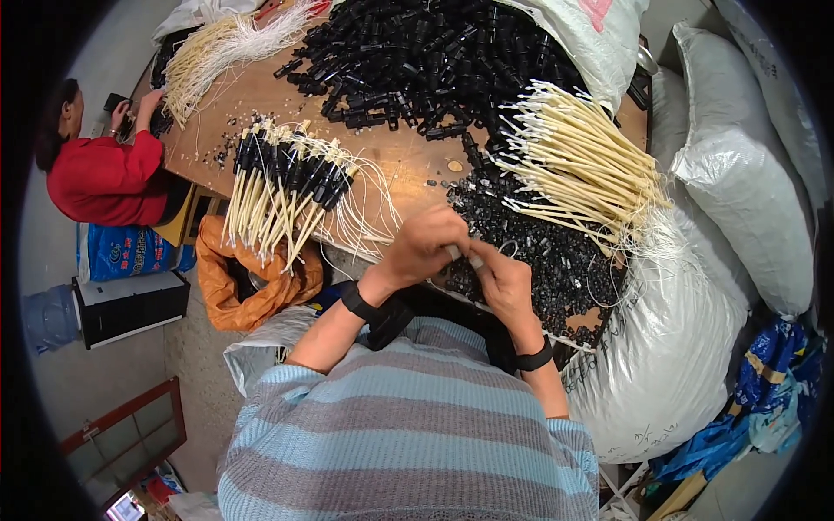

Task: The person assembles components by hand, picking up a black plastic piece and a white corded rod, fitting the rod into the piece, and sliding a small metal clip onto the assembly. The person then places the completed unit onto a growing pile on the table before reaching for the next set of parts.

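Note:
My left hand point(424, 247) and my right hand point(506, 282) meet over the near edge of the table, fingertips pinched together. Whatever lies between them is too small and hidden to make out. A thin pale loop shows just beside my right fingers. Right of my hands spreads a heap of small dark, shiny pieces point(539, 269). On top of its far side lies a bundle of cream-coloured tubes point(586, 156) with white tips and white strings. To the left, cream tubes with black plastic housings point(291, 174) lie in a row, their white cords trailing toward my left hand.
Black plastic housings point(434, 52) are piled at the table's far side. Another stringed tube bundle point(204, 65) lies far left, near a person in a red top point(113, 178). Stuffed white sacks point(660, 347) crowd the right. An orange sack point(221, 286) stands below the table's left edge.

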A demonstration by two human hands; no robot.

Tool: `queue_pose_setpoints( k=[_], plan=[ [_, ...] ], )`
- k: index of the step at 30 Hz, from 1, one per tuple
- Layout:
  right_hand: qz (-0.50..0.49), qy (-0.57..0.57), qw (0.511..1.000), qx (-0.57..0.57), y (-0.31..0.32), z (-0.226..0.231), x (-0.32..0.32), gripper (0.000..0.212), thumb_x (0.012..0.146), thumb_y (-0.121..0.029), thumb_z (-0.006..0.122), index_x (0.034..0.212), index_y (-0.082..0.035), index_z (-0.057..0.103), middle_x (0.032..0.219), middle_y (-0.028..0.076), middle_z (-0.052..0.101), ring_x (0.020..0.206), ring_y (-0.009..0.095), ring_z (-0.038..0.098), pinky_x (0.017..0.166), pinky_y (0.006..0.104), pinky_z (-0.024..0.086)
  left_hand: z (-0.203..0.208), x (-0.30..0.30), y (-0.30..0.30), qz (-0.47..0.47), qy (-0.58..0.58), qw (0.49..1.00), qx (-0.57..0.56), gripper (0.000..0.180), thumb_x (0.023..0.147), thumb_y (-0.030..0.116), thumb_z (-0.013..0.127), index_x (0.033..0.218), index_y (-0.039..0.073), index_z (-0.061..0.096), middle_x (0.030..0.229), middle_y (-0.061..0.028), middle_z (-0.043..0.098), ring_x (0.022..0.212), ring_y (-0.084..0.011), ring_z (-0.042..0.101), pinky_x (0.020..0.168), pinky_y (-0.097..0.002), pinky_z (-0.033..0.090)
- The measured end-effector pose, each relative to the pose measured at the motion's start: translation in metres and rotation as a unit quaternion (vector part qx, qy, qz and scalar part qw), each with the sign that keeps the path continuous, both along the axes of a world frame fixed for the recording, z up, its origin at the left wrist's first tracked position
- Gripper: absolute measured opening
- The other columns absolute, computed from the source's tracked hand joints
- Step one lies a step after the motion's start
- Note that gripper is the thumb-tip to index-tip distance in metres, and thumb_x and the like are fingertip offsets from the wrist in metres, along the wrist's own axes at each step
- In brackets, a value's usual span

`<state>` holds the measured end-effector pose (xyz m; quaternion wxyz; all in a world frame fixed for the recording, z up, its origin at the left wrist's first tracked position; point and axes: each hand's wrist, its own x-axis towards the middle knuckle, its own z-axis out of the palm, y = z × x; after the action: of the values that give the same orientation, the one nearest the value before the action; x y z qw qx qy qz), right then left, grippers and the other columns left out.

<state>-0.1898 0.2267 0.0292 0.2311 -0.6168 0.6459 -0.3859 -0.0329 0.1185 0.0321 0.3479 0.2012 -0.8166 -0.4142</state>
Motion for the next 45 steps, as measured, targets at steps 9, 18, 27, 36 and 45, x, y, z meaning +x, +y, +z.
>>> queue_pose_setpoints(
  k=[9,18,27,36,45],
  plan=[
    [-0.111,-0.045,0.99,0.076,0.003,-0.006,-0.005,0.013,0.084,-0.014,0.062,0.092,-0.008,0.07,0.059,0.013,0.058,0.051,0.022,0.058,0.05,0.0325,0.043,-0.04,-0.005,-0.056,0.153,-0.16,0.973,-0.066,0.049,0.071,-0.007,0.061,0.118,0.007,0.057,0.09,-0.0084,0.062,0.08,-0.0234,0.061,0.071,-0.033,0.049],
    [-0.172,-0.149,0.962,0.149,-0.005,-0.007,-0.012,0.013,0.086,-0.005,0.058,0.093,-0.001,0.069,0.06,-0.001,0.05,0.057,0.005,0.041,0.053,0.0251,0.036,-0.014,-0.027,-0.002,0.058,-0.036,0.982,0.175,0.034,0.07,-0.003,0.068,0.102,0.01,0.067,0.086,-0.0036,0.066,0.076,-0.0141,0.061,0.068,-0.0261,0.048],
    [-0.139,-0.118,0.982,0.049,-0.005,-0.017,-0.002,0.013,0.082,-0.006,0.061,0.092,-0.008,0.069,0.072,0.014,0.065,0.063,0.027,0.066,0.058,0.0344,0.05,-0.007,-0.035,0.017,-0.018,-0.013,0.998,-0.064,0.033,0.068,-0.005,0.063,0.097,0.011,0.069,0.082,-0.007,0.061,0.079,-0.0256,0.059,0.07,-0.0325,0.048],
    [-0.15,0.215,0.959,-0.107,0.0,-0.008,0.005,0.01,0.084,-0.013,0.067,0.095,-0.011,0.068,0.068,0.009,0.062,0.052,0.027,0.06,0.048,0.0339,0.048,-0.018,-0.03,0.018,0.062,-0.001,0.927,0.37,0.021,0.077,-0.009,0.061,0.094,-0.001,0.067,0.083,-0.0012,0.066,0.069,-0.002,0.057,0.064,-0.0183,0.048],
    [-0.098,-0.566,0.818,0.046,0.009,-0.001,-0.011,0.017,0.087,-0.004,0.064,0.103,0.001,0.066,0.074,-0.004,0.059,0.052,0.0,0.038,0.047,0.0162,0.028,0.003,-0.026,0.012,0.035,-0.011,0.999,-0.003,0.031,0.067,-0.004,0.065,0.098,0.001,0.066,0.09,-0.0105,0.067,0.08,-0.0236,0.065,0.07,-0.0317,0.051]
  ],
)
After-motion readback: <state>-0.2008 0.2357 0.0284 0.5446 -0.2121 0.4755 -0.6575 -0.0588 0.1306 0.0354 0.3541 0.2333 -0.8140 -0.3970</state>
